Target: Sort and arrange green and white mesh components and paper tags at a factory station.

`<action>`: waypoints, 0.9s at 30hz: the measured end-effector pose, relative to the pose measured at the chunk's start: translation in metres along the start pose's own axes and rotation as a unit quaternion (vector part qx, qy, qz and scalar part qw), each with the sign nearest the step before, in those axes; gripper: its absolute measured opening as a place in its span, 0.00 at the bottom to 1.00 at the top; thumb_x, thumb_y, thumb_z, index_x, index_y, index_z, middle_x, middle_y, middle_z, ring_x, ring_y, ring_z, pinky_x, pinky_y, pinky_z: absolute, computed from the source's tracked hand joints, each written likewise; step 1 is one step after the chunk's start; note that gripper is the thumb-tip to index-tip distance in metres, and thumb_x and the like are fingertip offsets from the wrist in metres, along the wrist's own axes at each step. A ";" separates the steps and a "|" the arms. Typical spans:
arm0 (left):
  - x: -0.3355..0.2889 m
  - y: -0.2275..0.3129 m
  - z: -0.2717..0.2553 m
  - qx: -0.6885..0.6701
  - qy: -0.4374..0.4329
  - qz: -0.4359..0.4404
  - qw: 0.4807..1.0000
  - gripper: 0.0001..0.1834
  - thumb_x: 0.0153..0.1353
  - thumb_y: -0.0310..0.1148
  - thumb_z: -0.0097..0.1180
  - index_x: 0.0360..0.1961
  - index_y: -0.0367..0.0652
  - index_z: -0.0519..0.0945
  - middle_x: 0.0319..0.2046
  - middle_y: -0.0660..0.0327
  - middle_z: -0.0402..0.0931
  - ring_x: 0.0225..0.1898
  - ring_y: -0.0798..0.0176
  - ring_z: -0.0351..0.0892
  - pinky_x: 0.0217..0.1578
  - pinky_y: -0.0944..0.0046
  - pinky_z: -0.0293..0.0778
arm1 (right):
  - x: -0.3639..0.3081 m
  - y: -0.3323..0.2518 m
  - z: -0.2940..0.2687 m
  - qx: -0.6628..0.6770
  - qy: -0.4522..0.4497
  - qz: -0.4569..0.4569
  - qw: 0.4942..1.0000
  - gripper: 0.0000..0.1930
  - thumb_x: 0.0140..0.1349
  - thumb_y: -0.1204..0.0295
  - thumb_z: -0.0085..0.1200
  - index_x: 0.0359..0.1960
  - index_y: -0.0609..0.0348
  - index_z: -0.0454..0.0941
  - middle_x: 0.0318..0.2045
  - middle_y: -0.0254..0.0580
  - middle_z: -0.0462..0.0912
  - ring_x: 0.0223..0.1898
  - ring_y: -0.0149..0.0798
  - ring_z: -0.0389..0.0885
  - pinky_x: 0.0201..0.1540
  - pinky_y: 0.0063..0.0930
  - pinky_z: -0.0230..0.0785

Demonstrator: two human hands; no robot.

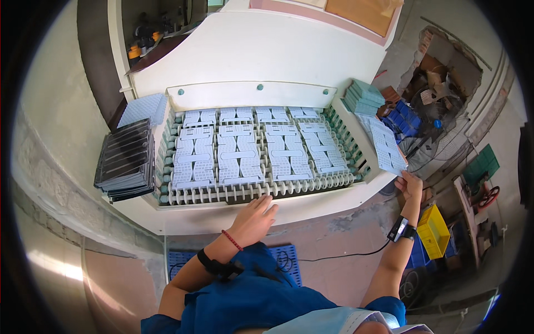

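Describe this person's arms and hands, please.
No gloves. Behind the left hand come a red bracelet and a black band; behind the right hand, a black strap with a small device and a thin dark cable. The sleeves are blue and short.

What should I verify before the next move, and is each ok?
1. Right hand gripping the flat white perforated panel: ok, at its near end.
2. Left hand clear of the white disc-shaped rollers: cannot tell, fingertips near them.
3. White slotted panels on the rollers lying flat, columns apart: ok.
4. Space for another panel in front: not ok, narrow strip only.
5. Thin black wrist cable clear of the rollers: ok.
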State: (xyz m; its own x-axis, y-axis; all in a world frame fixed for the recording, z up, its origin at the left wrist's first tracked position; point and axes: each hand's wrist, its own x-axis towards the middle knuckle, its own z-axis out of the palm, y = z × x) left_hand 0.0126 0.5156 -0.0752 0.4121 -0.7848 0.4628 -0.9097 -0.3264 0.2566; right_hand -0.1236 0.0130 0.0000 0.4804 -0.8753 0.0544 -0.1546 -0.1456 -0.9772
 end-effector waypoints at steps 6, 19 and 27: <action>-0.013 0.000 -0.004 -0.016 0.010 -0.008 1.000 0.19 0.51 0.32 0.60 0.44 0.38 0.72 0.49 0.48 0.68 0.53 0.50 0.69 0.50 0.59 0.69 | -0.008 0.011 -0.001 0.235 0.025 0.107 0.966 0.06 0.60 0.74 0.53 0.33 0.64 0.78 0.23 0.34 0.77 0.22 0.30 0.77 0.25 0.25 0.78; -0.027 0.003 -0.011 -0.043 0.028 -0.002 0.999 0.17 0.53 0.34 0.58 0.43 0.40 0.75 0.50 0.51 0.69 0.50 0.50 0.72 0.47 0.59 0.72 | -0.040 -0.003 -0.006 0.210 0.042 0.160 0.964 0.07 0.62 0.71 0.51 0.32 0.61 0.76 0.21 0.37 0.77 0.19 0.30 0.77 0.18 0.20 0.69; -0.027 0.010 -0.021 -0.157 0.044 -0.030 0.986 0.17 0.56 0.34 0.57 0.46 0.40 0.75 0.50 0.52 0.72 0.46 0.52 0.75 0.43 0.61 0.74 | -0.043 0.034 -0.012 0.359 -0.059 0.010 0.932 0.09 0.62 0.73 0.48 0.38 0.68 0.75 0.27 0.41 0.81 0.23 0.32 0.81 0.26 0.27 0.79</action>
State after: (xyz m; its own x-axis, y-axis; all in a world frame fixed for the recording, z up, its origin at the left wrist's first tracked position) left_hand -0.0062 0.5442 -0.0675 0.4800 -0.7160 0.5069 -0.8288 -0.1807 0.5296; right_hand -0.1594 0.0401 -0.0330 0.5811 -0.8121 0.0526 0.4318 0.2528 -0.8658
